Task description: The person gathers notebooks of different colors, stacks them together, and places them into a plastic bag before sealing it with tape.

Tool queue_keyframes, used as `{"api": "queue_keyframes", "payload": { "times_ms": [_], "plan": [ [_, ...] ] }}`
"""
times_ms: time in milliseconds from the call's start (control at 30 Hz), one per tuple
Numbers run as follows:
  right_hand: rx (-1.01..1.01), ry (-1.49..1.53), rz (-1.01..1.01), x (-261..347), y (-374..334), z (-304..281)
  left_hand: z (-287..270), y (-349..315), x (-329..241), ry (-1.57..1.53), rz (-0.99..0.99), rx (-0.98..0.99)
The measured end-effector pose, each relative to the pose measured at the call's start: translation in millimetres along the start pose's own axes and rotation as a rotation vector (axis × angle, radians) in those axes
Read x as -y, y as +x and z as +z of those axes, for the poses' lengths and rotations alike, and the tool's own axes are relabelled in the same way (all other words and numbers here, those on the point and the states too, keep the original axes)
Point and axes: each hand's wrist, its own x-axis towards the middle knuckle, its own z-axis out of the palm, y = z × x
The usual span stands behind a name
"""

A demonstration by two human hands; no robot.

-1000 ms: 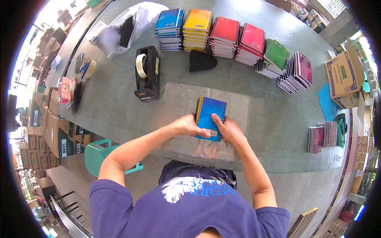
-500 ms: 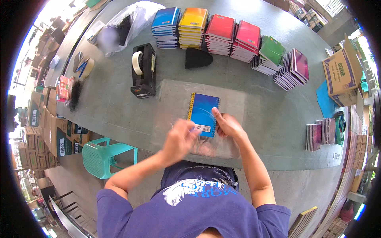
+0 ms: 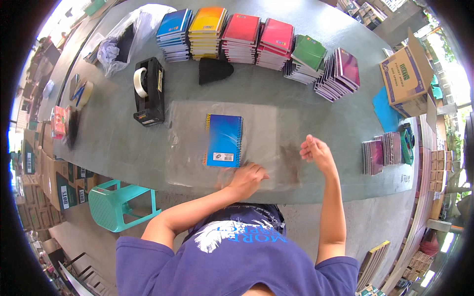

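A blue spiral notebook (image 3: 224, 140) lies flat on a clear plastic sheet (image 3: 187, 128) spread over the grey table (image 3: 316, 113). My left hand (image 3: 249, 177) presses on the sheet's near edge, just below the notebook, with its fingers curled on the plastic. My right hand (image 3: 316, 153) hovers to the right of the sheet, a little above the table, fingers loosely curled with nothing visible in them. Its shadow falls on the plastic beside it.
Stacks of coloured notebooks (image 3: 242, 37) line the far edge, with a black tape dispenser (image 3: 148, 91), a crumpled plastic bag (image 3: 118, 42) and a black wedge (image 3: 215, 69). A cardboard box (image 3: 405, 74) and small notebook piles (image 3: 382, 153) sit right. A green plastic stool (image 3: 118, 204) stands below left.
The notebook has gone from both hands onto the plastic sheet. My left hand dropped to the sheet's near edge and my right hand swung away to the right.
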Motion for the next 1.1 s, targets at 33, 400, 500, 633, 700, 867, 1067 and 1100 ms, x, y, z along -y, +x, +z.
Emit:
{"api": "queue_keyframes", "payload": {
  "times_ms": [33, 400, 500, 633, 700, 867, 1067, 1100],
  "plan": [
    [-0.006, 0.001, -0.010, -5.9, -4.6, 0.2, -5.2, -0.1, -2.2, 0.005, 0.009, -0.005],
    [0.220, -0.118, 0.097, 43.0, -11.9, 87.0, -41.6, -17.1, -19.7, -0.183, -0.071, 0.057],
    [0.192, -0.063, 0.121, 46.8, -7.0, 81.3, -44.4, -20.8, -15.7, -0.279, -0.127, 0.032],
    [0.179, -0.092, 0.090, 54.1, -11.8, 89.0, -54.1, -24.3, -15.6, -0.252, -0.182, 0.148],
    [0.138, -0.195, 0.034, 55.6, -10.5, 90.6, -84.8, -9.2, -24.8, -0.118, -0.080, -0.007],
    [0.158, -0.368, -0.303, 82.8, -17.5, 108.2, -132.5, 28.0, 51.5, 0.100, -0.244, -0.392],
    [0.293, -0.661, -0.434, 120.1, -14.1, 163.5, -99.0, 35.9, 106.0, -0.089, -0.412, -0.400],
    [0.298, -0.701, -0.448, 117.9, -10.7, 175.8, -92.8, 33.3, 106.9, -0.157, -0.466, -0.346]
  ]
}}
